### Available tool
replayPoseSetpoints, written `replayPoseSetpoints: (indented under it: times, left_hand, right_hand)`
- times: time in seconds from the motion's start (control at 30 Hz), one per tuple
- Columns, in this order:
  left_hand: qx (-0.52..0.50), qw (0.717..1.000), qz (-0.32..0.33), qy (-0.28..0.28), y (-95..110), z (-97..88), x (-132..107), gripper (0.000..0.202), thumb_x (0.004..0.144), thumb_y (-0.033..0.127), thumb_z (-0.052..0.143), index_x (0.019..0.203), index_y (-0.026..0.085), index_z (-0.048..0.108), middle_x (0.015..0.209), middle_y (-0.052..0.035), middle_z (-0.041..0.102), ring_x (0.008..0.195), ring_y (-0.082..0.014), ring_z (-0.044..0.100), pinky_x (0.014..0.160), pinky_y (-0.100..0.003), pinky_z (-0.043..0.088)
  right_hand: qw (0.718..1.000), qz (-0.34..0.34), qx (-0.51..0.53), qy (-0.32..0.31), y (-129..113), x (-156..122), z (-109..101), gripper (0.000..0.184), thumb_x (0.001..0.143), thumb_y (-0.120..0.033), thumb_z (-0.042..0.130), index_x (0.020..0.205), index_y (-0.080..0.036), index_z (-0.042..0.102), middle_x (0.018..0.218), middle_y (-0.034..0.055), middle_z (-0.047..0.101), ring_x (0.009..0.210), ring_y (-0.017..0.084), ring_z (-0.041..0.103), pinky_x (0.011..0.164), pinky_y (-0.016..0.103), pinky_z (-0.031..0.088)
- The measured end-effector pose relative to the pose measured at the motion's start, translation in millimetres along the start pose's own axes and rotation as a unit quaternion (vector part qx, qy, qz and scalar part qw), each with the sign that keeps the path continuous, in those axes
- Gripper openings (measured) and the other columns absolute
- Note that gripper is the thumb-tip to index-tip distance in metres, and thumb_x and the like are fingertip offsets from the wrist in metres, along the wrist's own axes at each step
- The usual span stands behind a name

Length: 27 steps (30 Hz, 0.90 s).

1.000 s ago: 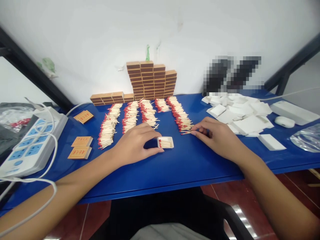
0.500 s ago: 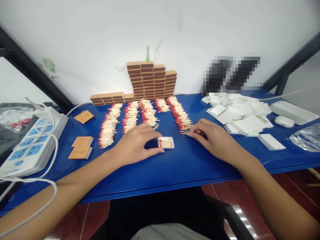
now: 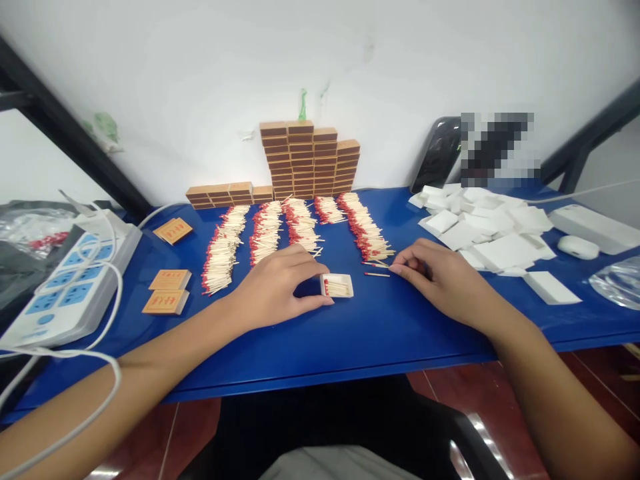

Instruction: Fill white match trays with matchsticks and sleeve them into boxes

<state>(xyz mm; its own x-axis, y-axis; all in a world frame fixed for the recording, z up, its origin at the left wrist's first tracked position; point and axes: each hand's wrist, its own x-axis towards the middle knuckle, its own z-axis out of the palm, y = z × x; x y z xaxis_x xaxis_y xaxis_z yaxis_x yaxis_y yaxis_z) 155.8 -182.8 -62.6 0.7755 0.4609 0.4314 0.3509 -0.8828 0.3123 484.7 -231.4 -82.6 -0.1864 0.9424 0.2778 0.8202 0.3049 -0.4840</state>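
Note:
My left hand [image 3: 277, 287] curls round the left end of a small white matchbox tray [image 3: 337, 285] that lies on the blue table [image 3: 360, 333] with a few red-tipped matches in it. My right hand [image 3: 440, 280] rests on the table just right of the tray, fingers bent, fingertips touching a loose match [image 3: 376, 274] at the near end of the rightmost match row [image 3: 363, 228]. Several rows of red-tipped matches [image 3: 265, 230] lie side by side behind both hands.
Stacked brown matchboxes [image 3: 310, 160] stand against the wall. A heap of white empty trays [image 3: 480, 223] is at the right. Orange box sleeves [image 3: 167, 290] and a power strip [image 3: 70, 283] with a white cable lie at the left. A white mouse [image 3: 577, 247] sits far right.
My right fingers slid a little toward me and dragged a match or two out of the rightmost row. The left hand and tray stayed put. The camera shifted slightly.

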Motion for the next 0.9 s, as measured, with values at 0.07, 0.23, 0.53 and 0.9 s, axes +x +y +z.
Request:
replayPoseSetpoints:
  times: [0.07,0.23,0.53,0.9]
  left_hand:
    - [0.001,1.0,0.005,0.002,-1,0.4,0,0.032,0.096,0.04,0.08,0.117,0.017,0.074,0.102,-0.0076,0.077,0.099,-0.0244,0.069,0.092,-0.04,0.057]
    - [0.001,1.0,0.004,0.003,-1,0.6,0,0.031,0.096,0.04,0.08,0.117,0.017,0.073,0.103,-0.0077,0.077,0.1,-0.0247,0.069,0.092,-0.04,0.057]
    - [0.002,1.0,-0.003,-0.004,0,0.0,0,0.032,0.097,0.042,0.078,0.118,0.018,0.074,0.103,-0.0083,0.077,0.1,-0.0251,0.069,0.091,-0.04,0.056]
    - [-0.001,1.0,0.002,0.0,-1,1.0,0,0.032,0.096,0.042,0.079,0.117,0.018,0.074,0.104,-0.008,0.078,0.1,-0.0244,0.069,0.091,-0.04,0.057]
  right_hand:
    - [1.0,-0.011,-0.001,-0.001,-5,2,3,0.033,0.105,-0.051,0.057,0.092,-0.024,0.07,0.085,0.0039,0.061,0.069,0.019,0.057,0.066,0.036,0.047]
    - [0.999,-0.034,-0.006,0.002,-12,4,5,0.028,0.106,-0.045,0.058,0.094,-0.023,0.069,0.085,0.0033,0.06,0.069,0.018,0.057,0.066,0.035,0.048]
    - [0.999,-0.05,0.0,-0.016,-14,1,5,0.03,0.102,-0.054,0.064,0.103,-0.026,0.074,0.089,0.0044,0.061,0.074,0.02,0.059,0.068,0.035,0.051]
    - [0.998,-0.052,0.003,-0.033,-19,-1,5,0.032,0.107,-0.051,0.057,0.094,-0.024,0.069,0.086,0.0032,0.059,0.071,0.019,0.057,0.067,0.034,0.048]
